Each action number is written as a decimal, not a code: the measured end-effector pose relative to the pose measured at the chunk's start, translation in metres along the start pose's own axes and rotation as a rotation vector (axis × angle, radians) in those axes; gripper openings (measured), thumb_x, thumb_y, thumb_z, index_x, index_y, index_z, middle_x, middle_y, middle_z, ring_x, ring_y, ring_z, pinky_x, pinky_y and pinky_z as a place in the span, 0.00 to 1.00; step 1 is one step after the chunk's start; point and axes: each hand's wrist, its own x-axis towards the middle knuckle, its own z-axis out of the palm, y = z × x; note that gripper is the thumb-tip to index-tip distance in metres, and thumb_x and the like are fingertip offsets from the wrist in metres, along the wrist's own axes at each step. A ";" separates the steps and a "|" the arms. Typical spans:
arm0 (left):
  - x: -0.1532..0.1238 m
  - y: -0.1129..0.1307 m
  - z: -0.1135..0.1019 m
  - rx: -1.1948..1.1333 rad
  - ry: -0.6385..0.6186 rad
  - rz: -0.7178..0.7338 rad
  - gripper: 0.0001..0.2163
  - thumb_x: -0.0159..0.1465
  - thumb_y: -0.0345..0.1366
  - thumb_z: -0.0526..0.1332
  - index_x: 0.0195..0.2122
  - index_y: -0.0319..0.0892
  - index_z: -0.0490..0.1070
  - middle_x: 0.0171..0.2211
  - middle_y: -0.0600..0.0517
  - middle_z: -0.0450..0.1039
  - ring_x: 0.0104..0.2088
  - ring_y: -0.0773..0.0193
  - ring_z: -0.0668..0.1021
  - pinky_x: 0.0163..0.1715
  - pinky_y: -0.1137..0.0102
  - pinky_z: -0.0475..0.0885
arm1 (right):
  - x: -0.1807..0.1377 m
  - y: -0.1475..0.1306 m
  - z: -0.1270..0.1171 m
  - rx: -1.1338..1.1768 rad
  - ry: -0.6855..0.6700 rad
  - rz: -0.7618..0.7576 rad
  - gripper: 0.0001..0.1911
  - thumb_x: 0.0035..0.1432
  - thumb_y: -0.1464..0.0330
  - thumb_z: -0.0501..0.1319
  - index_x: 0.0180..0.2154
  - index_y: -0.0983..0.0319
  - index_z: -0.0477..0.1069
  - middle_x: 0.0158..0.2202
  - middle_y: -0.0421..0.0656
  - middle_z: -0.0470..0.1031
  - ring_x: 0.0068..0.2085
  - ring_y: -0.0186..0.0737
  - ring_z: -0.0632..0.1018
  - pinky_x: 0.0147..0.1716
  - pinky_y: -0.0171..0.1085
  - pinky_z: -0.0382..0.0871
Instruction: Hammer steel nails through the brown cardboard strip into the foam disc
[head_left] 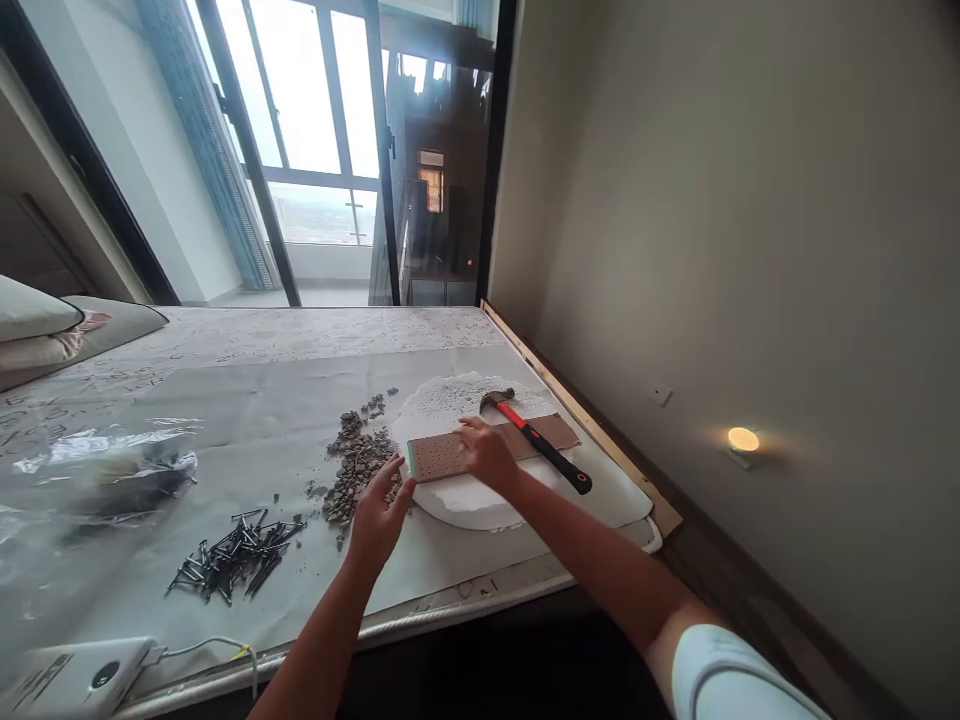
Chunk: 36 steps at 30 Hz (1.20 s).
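A brown board (439,457) dotted with small holes, green along its left end, lies on a round white powder-covered mat (480,515). My left hand (381,510) is at the board's left end, thumb and fingers apart, fingertips close to or touching its edge. Over the middle of the board is my right hand (484,450), its fingers reaching left and slightly spread; I see nothing held in it, though its underside is hidden. A claw hammer (536,437) with a red and black handle rests across the board, right of my right hand.
Grey gravel (356,465) is heaped left of the mat. Several dark nails (236,555) lie in a pile nearer the front. Clear plastic packaging (127,480) and a white power bank (82,680) with a cable are at left. A wooden strip (585,415) edges the right side.
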 end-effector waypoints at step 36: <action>0.014 -0.045 0.100 1.282 -0.364 0.195 0.23 0.55 0.33 0.53 0.53 0.40 0.66 0.57 0.42 0.61 0.58 0.48 0.60 0.55 0.56 0.54 | 0.020 0.090 0.017 -0.474 -0.359 -0.327 0.11 0.51 0.73 0.55 0.32 0.70 0.74 0.32 0.57 0.76 0.34 0.48 0.77 0.29 0.40 0.69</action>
